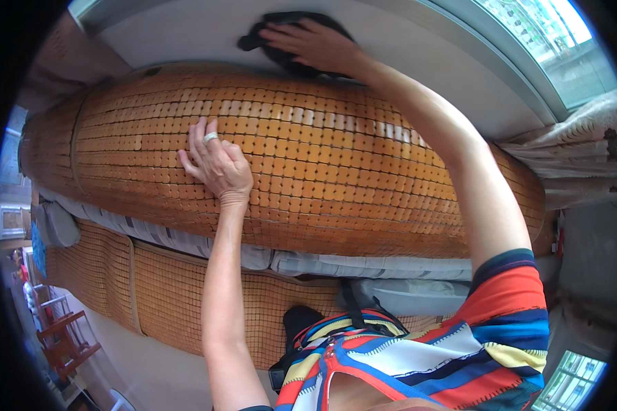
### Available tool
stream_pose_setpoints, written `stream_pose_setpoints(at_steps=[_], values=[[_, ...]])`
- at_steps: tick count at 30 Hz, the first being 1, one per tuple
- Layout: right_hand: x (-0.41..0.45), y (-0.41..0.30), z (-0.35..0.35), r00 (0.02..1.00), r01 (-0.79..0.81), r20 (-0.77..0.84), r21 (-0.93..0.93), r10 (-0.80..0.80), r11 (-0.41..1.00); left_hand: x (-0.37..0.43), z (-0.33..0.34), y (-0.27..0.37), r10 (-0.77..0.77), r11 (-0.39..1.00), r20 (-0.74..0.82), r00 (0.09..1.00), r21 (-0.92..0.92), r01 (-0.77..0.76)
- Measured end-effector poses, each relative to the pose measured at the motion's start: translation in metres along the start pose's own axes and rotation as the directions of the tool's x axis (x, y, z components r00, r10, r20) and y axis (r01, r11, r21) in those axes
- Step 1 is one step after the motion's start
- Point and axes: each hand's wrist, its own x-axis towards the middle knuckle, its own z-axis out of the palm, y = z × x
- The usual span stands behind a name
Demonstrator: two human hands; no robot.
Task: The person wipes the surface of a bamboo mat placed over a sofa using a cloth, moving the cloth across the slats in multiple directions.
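Observation:
A bamboo tile mat [329,180] covers the sofa back before me. My left hand [218,162], with a ring on one finger, lies on this mat with its fingers apart and nothing held. Up by the window wall, my right hand [313,46] rests over a black cloth or similar dark item [288,23]; the hand is a little blurred, and whether its fingers grip the dark item does not show. The item lies against the pale surface behind the sofa back.
Another bamboo mat [169,287] lies over the seat below, with a grey cushion [411,295] on it. Curtains [586,144] hang beside the window [550,41]. A reddish-brown wooden chair [69,334] stands at the lower left.

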Motion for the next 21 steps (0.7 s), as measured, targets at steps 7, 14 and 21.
stream_pose_setpoints(at_steps=[7,14,21], values=[[0.105,-0.048,0.012,0.984,0.174,0.031,-0.026,-0.173,0.984,0.001,0.003,0.009,0.0,0.996,0.026,1.0,-0.086,0.002],[-0.003,-0.032,0.032,0.998,0.069,-0.004,-0.023,-0.069,0.997,0.0,0.0,0.004,-0.017,0.991,0.007,1.0,-0.129,0.018],[-0.187,0.028,0.017,0.976,-0.124,0.164,-0.116,0.142,0.985,0.001,0.003,0.005,-0.002,0.995,-0.005,1.0,-0.103,0.002]])
